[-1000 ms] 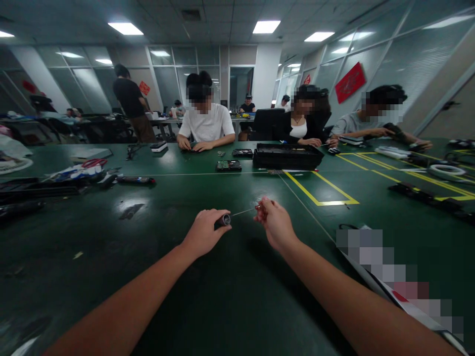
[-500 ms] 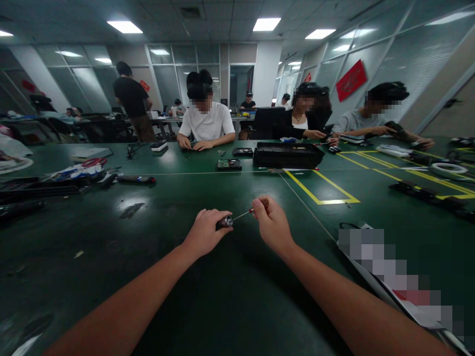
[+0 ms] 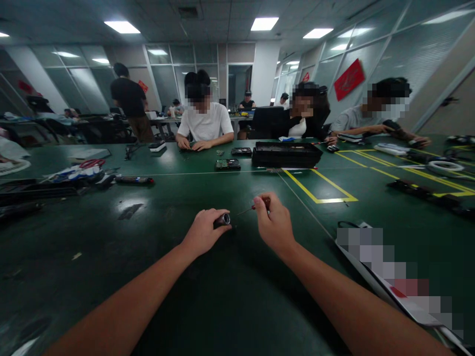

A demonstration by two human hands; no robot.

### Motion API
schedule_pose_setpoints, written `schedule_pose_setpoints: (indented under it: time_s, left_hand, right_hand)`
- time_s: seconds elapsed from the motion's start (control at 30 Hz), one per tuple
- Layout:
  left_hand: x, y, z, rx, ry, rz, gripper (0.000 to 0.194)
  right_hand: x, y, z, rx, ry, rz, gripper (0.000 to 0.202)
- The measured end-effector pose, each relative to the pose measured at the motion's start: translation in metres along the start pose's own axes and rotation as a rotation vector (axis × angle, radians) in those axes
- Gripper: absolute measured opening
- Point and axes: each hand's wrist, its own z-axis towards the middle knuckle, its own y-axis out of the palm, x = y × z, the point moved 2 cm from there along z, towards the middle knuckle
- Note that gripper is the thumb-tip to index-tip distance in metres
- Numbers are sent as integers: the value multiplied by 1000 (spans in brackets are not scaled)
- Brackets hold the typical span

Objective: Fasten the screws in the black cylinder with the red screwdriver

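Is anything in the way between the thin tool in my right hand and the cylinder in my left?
Nothing visible is. The tip of the thin tool in your right hand points toward the open end of the cylinder in your left hand, across a gap.

One head-worn cam, single view. Faced forward and down from the wearer's head, forearms (image 3: 148,287) cut by the bottom edge. Left hand (image 3: 203,230) and right hand (image 3: 275,225) sat close, below mid-frame. Wide coverage: bench (image 3: 208,306) below, ceiling lights (image 3: 122,27) up top.
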Motion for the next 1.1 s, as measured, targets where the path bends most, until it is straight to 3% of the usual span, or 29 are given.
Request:
schedule_pose_setpoints:
  time_s: [0.17,0.23,0.33,0.47,0.53,0.7,0.87,1.0,1.1]
  left_hand:
    - [-2,-2,0,123,-75,-194,26]
    - [-6,-3,0,180,-124,-295,31]
    - [-14,-2,2,200,-197,-480,44]
    - [-19,-6,4,197,-221,-668,37]
    - [-14,-13,5,179,-235,-593,32]
    - [4,-26,8,50,-181,-123,28]
    - [7,-11,16,-184,-79,197,25]
    - [4,3,23,-272,-63,392,37]
    - [4,6,27,-303,-7,446,34]
  right_hand:
    - [2,0,-2,4,32,76,21]
    - [5,2,-3,-1,44,102,21]
    - [8,3,-3,-5,52,127,21]
    - [7,4,-2,-23,62,118,22]
    - [7,4,-2,-28,54,114,21]
    - [6,4,-1,-19,10,103,19]
    - [5,5,-1,-24,0,98,18]
    - [6,6,-1,-21,-3,91,17]
    - [6,7,-1,-35,-1,89,16]
